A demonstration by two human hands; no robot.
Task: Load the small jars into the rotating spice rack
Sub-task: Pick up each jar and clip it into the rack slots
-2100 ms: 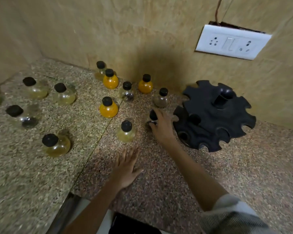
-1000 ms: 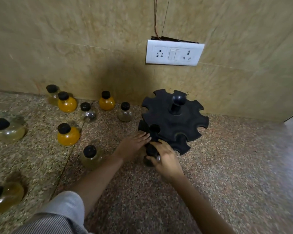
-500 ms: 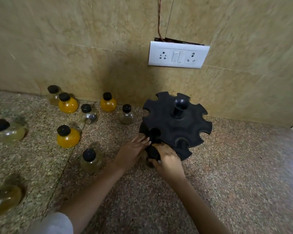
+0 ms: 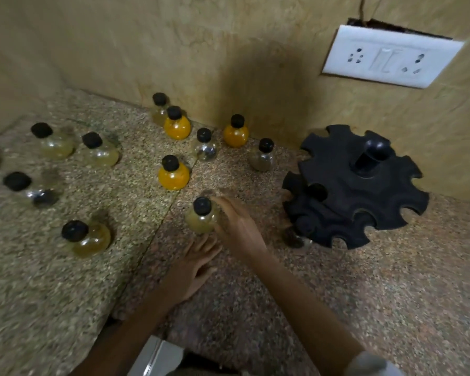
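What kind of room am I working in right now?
Probably a home kitchen corner: a speckled stone countertop, a black rotating spice rack, small black-capped jars, and a wall socket plate.

- The left hand (image 4: 193, 267) is lying palm down, fingers straight, near the counter's (image 4: 364, 308) front edge.
- The right hand (image 4: 238, 229) is reaching just beyond it, fingers curving; blur is hiding any grip.

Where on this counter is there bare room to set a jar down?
Bare counter lies in front and to the right of the spice rack; so does the near-left slab in front of the nearest jar. Crowded: the jars spread from the left edge to the rack.
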